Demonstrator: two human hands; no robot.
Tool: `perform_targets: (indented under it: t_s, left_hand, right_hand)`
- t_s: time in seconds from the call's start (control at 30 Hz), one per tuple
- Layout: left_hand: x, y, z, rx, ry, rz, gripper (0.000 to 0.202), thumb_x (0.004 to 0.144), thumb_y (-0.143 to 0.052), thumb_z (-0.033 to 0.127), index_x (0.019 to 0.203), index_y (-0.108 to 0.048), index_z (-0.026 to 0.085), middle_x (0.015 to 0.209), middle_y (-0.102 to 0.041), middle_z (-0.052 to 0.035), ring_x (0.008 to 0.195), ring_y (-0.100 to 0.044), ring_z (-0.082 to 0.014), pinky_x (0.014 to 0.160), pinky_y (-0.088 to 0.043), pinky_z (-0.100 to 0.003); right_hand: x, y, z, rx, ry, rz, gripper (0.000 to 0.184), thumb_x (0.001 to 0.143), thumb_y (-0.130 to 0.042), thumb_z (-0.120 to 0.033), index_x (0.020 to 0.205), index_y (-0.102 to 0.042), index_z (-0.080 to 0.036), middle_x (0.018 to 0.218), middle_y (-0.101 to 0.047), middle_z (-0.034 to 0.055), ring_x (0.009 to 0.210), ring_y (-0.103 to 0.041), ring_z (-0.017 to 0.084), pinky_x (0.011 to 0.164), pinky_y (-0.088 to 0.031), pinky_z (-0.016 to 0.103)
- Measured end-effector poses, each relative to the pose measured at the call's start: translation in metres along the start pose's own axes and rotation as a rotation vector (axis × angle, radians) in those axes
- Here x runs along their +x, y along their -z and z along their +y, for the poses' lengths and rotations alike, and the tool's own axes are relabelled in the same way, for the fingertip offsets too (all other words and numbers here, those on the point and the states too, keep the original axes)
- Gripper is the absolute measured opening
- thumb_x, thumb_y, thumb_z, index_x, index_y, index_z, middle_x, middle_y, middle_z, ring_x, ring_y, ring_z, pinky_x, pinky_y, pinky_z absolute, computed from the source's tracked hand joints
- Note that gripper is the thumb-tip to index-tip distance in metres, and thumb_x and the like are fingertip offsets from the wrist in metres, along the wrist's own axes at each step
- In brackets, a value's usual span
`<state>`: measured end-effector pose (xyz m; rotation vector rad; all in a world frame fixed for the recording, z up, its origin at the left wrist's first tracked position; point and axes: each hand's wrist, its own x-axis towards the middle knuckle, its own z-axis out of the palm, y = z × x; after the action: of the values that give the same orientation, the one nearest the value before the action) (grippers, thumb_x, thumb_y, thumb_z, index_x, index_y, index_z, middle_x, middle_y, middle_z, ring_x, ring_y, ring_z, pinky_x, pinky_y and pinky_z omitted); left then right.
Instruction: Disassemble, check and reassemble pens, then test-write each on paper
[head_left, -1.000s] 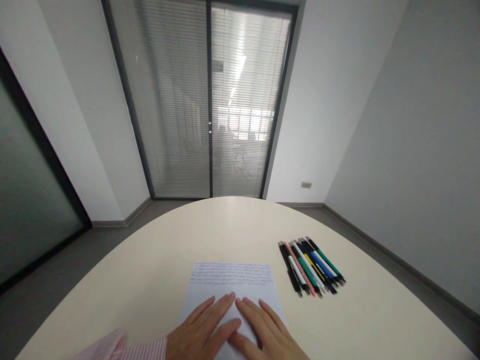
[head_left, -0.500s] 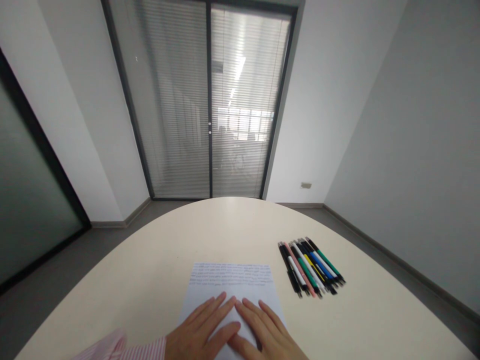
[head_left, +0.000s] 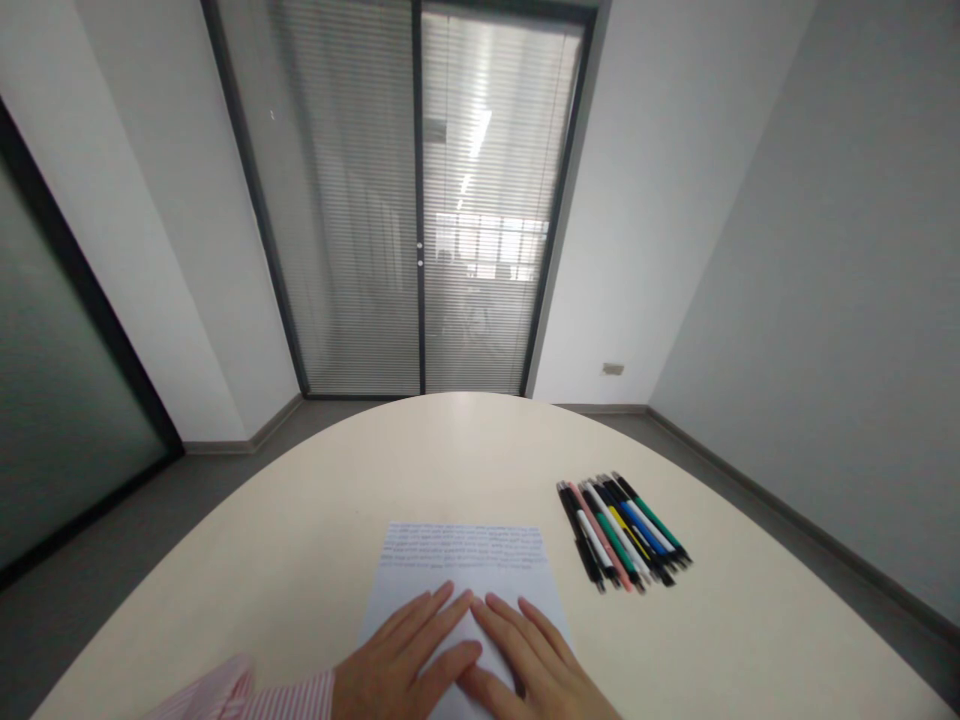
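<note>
White handwritten paper (head_left: 459, 556) lies near the edge of the cream surface (head_left: 259, 590), its lower part covered by 2 flat hands, while the bundled pens (head_left: 622, 532) sit untouched just to its right. Left hand (head_left: 401, 648) and right hand (head_left: 534, 665) rest palm-down on the sheet, open and almost meeting at the tips, gripping nothing; a pink striped sleeve (head_left: 281, 696) enters from the left.

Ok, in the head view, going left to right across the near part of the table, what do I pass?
Pink striped shirt cuff → left hand → right hand → row of pens
</note>
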<state>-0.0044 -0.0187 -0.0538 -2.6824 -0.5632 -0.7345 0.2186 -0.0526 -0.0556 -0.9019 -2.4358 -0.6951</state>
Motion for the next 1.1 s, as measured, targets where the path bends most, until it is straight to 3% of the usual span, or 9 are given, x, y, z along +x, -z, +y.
perform_targets:
  t_s: [0.2,0.33,0.6,0.73,0.83,0.93,1.07,1.1]
  left_hand:
    - [-0.007,-0.021,-0.002,0.048,-0.012,0.186,0.026,0.096,-0.041,0.031,0.113,-0.058,0.020,0.130,-0.057,-0.0062,0.130,-0.040,-0.0202,0.098,-0.046,-0.030]
    - [-0.010,-0.031,-0.002,0.068,-0.020,0.160,0.030,0.096,-0.040,0.037,0.114,-0.057,0.020,0.131,-0.056,-0.0068,0.126,-0.045,-0.0223,0.095,-0.049,-0.032]
    - [-0.009,-0.024,-0.003,0.067,-0.049,0.178,0.028,0.097,-0.039,0.027,0.116,-0.056,0.018,0.131,-0.056,-0.0062,0.132,-0.037,-0.0215,0.099,-0.045,-0.031]
    - [-0.007,-0.024,-0.002,0.042,-0.005,0.189,0.026,0.098,-0.039,0.024,0.116,-0.057,0.019,0.127,-0.059,-0.0042,0.127,-0.045,-0.0201,0.100,-0.045,-0.030]
    - [-0.001,-0.020,0.000,-0.017,0.053,0.219,0.024,0.097,-0.040,0.028,0.108,-0.060,0.020,0.109,-0.068,-0.0030,0.109,-0.060,-0.0165,0.097,-0.047,-0.026]
    - [0.005,-0.012,0.002,-0.119,0.065,0.214,0.023,0.096,-0.042,0.034,0.096,-0.062,0.023,0.091,-0.071,0.0004,0.094,-0.066,-0.0133,0.099,-0.045,-0.026]
    - [0.007,0.006,0.005,-0.168,0.032,0.044,0.021,0.096,-0.042,0.029,0.107,-0.060,0.024,0.107,-0.069,-0.0005,0.109,-0.059,-0.0156,0.104,-0.040,-0.030]
    - [0.007,0.009,0.006,-0.175,0.034,0.008,0.022,0.096,-0.043,0.029,0.110,-0.059,0.024,0.111,-0.068,-0.0007,0.113,-0.057,-0.0161,0.104,-0.039,-0.031]
  right_hand:
    - [0.005,0.007,0.002,-0.003,0.017,-0.003,0.018,0.094,-0.045,-0.029,0.105,-0.059,-0.027,0.118,-0.066,0.0076,0.110,-0.060,0.020,0.087,-0.053,0.034]
    - [0.006,0.011,0.005,0.002,0.027,-0.031,0.020,0.094,-0.045,-0.030,0.107,-0.060,-0.027,0.119,-0.066,0.0077,0.111,-0.060,0.020,0.087,-0.053,0.033]
    - [-0.001,0.007,0.007,0.021,0.031,-0.064,0.025,0.094,-0.046,-0.032,0.116,-0.058,-0.029,0.124,-0.063,0.0059,0.113,-0.059,0.019,0.087,-0.054,0.032]
    - [0.009,0.023,0.012,0.190,-0.021,-0.056,0.027,0.095,-0.041,-0.039,0.103,-0.064,-0.027,0.118,-0.066,0.0044,0.110,-0.060,0.018,0.086,-0.055,0.030]
    - [0.018,0.043,0.033,0.263,-0.303,-0.119,0.028,0.096,-0.037,-0.033,0.104,-0.063,-0.026,0.124,-0.061,0.0057,0.119,-0.053,0.019,0.093,-0.050,0.032]
    - [0.016,0.052,0.076,0.083,-0.669,-0.101,0.037,0.091,-0.041,-0.044,0.113,-0.060,-0.021,0.131,-0.053,0.0125,0.126,-0.043,0.030,0.102,-0.037,0.051]
    - [-0.002,0.044,0.131,-0.066,-1.167,-0.387,0.071,0.082,-0.042,-0.061,0.137,-0.037,-0.016,0.141,-0.039,0.0211,0.123,-0.043,0.040,0.092,-0.040,0.055]
    - [-0.006,0.041,0.138,-0.021,-1.183,-0.469,0.074,0.082,-0.040,-0.062,0.139,-0.033,-0.016,0.140,-0.039,0.0221,0.121,-0.045,0.040,0.090,-0.041,0.053]
